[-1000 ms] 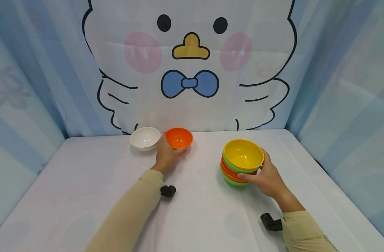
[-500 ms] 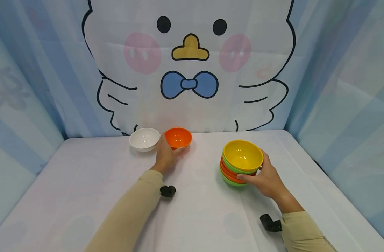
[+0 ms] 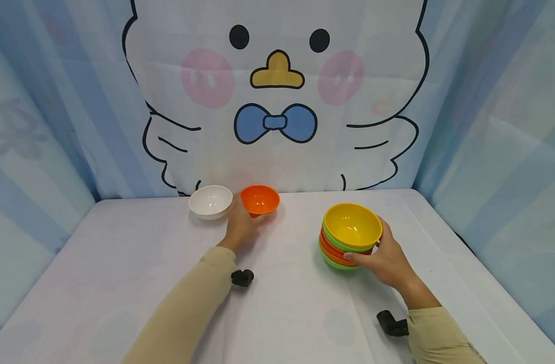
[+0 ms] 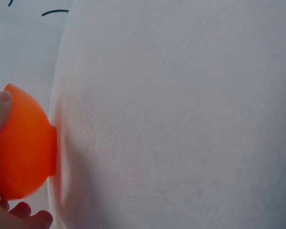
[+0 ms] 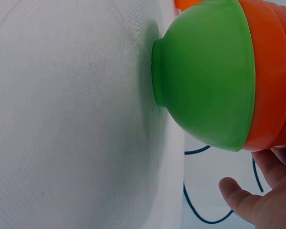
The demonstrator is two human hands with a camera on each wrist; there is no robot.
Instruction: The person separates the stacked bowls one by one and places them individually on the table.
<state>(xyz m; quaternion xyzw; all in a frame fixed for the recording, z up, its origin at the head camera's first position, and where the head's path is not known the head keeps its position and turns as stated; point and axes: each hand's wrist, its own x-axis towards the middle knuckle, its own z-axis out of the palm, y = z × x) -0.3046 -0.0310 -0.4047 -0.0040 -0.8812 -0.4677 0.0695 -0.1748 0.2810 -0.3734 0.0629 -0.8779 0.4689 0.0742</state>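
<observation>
My left hand [image 3: 239,225] holds an orange bowl [image 3: 261,199] near the back edge of the table. In the left wrist view the thumb [image 4: 1,107] lies against the bowl's side, the other fingers on the opposite side, and its foot is right at the tabletop. Toward the right, my right hand [image 3: 388,258] grips a stack of nested bowls from its right side. A yellow bowl [image 3: 352,226] tops this stack, with green and orange ones beneath. The right wrist view shows the lowest, a green bowl [image 5: 207,76], with its foot close to the cloth.
A white bowl [image 3: 211,201] stands just left of my left hand, beside the orange one. Behind the white-covered table [image 3: 286,313] hangs a curtain [image 3: 277,162] with a cartoon chick print; blue patterned curtains close off both sides.
</observation>
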